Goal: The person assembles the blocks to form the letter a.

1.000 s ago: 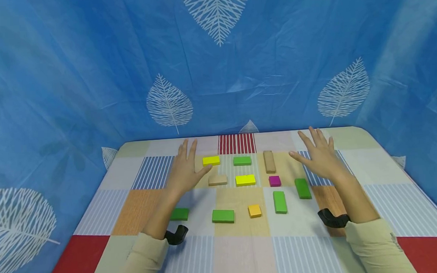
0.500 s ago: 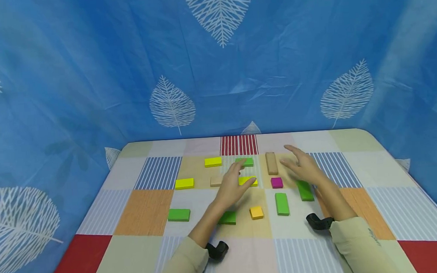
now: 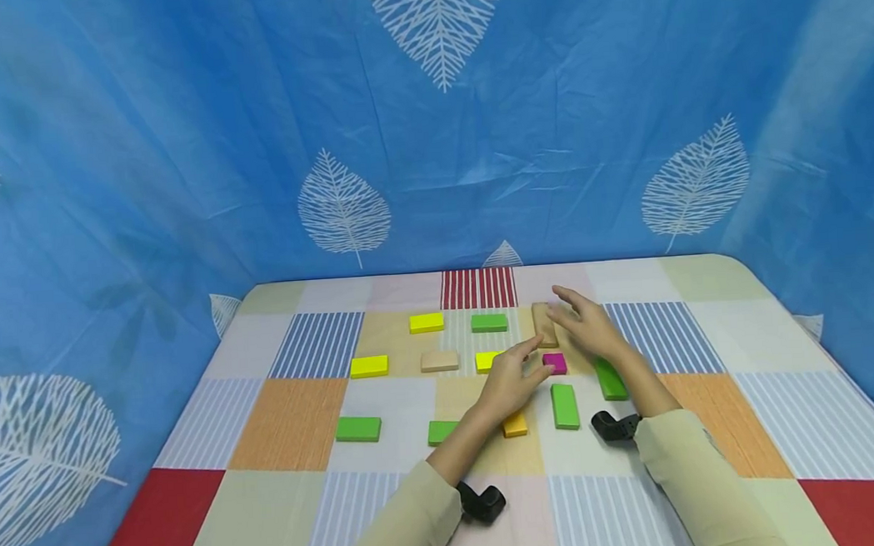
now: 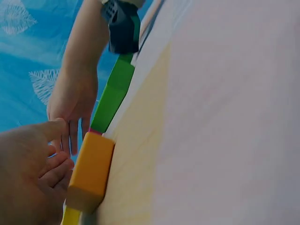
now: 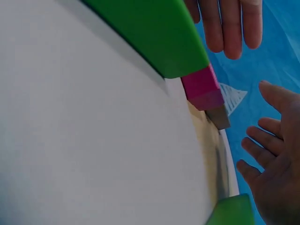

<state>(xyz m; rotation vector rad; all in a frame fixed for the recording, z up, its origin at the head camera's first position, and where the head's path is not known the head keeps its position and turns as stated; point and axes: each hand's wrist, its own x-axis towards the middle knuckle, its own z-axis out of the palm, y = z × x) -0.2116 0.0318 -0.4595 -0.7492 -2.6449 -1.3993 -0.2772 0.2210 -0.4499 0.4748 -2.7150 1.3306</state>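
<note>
My left hand reaches across the middle of the blocks, fingers extended, holding nothing. It partly covers a yellow block and an orange block. Its fingertips lie close to the magenta block in the head view. My right hand is just beyond, fingers loosely extended and nothing in its grasp. The long wooden block is partly behind its thumb, and a green block lies beside its wrist. In the right wrist view both hands face each other with a gap between them.
More flat blocks lie spread on the patchwork tablecloth: green ones, yellow ones and a short wooden one. A blue curtain with white leaf prints hangs behind the table. Each wrist wears a black camera.
My left hand has swept from the left side rightward to the middle, uncovering a yellow and a green block. My right hand has moved inward to the left. The blocks stay in place.
</note>
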